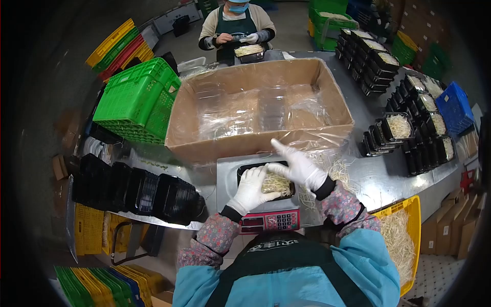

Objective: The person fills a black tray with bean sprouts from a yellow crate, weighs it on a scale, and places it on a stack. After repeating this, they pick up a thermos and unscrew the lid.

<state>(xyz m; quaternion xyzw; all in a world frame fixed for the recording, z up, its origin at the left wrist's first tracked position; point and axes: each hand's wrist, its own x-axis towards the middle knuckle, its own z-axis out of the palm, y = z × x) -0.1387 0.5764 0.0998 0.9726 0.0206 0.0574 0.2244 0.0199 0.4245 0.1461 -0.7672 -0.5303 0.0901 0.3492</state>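
A black plastic tray [292,190] holding pale bean sprouts [276,185] sits on the platform of a weighing scale [227,179] in front of me. My left hand [250,189], in a white glove, rests over the tray's left side with its thumb spread across the sprouts. My right hand [302,166], also gloved, is over the tray's upper right, fingers apart and index finger stretched toward the carton; I see nothing held in it. The scale's red keypad panel [271,221] faces me. Loose sprouts [337,174] lie right of the scale.
Beyond the scale stands a big carton [215,148] with clear plastic lids [271,110]. Nested black trays [148,192] lie left, near a green crate [128,97]. Filled trays [399,127] are stacked right. A yellow crate [415,225] holds sprouts. A co-worker [238,30] stands opposite.
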